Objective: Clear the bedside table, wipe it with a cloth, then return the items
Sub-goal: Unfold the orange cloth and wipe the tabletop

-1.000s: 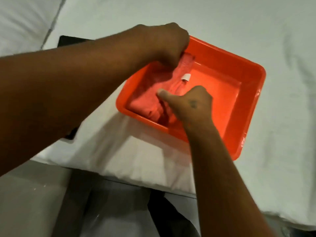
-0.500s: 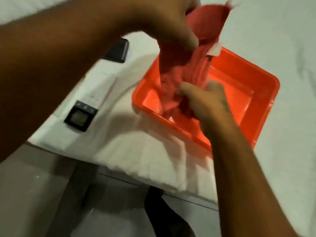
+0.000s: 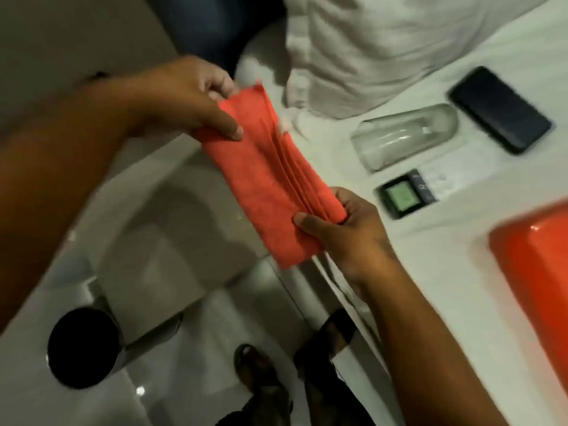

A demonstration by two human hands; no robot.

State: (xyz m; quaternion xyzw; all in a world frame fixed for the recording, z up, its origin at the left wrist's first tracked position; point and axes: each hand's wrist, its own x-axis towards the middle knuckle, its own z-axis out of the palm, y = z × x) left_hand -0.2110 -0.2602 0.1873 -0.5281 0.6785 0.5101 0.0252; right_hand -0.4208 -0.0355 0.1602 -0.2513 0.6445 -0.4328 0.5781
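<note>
I hold the folded red-orange cloth point(image 3: 270, 182) stretched between both hands, out in the air above the pale glossy floor point(image 3: 190, 318) just beside the edge of the white bed point(image 3: 430, 272). My left hand point(image 3: 184, 96) pinches the upper end, thumb pressed on top of the fabric and the fingers point(image 3: 215, 86) curled tight behind it. My right hand point(image 3: 347, 232) clamps the lower end the same way, thumb across the front and fingers wrapped round the folded layers. The cloth runs slanted from upper left to lower right, its folds showing as ridges along the right edge. On the bed lie a clear glass tumbler point(image 3: 405, 135) on its side, a black phone point(image 3: 499, 109), a small black device with a greenish screen point(image 3: 404, 195), and the orange plastic tray point(image 3: 538, 272) at the right edge.
</note>
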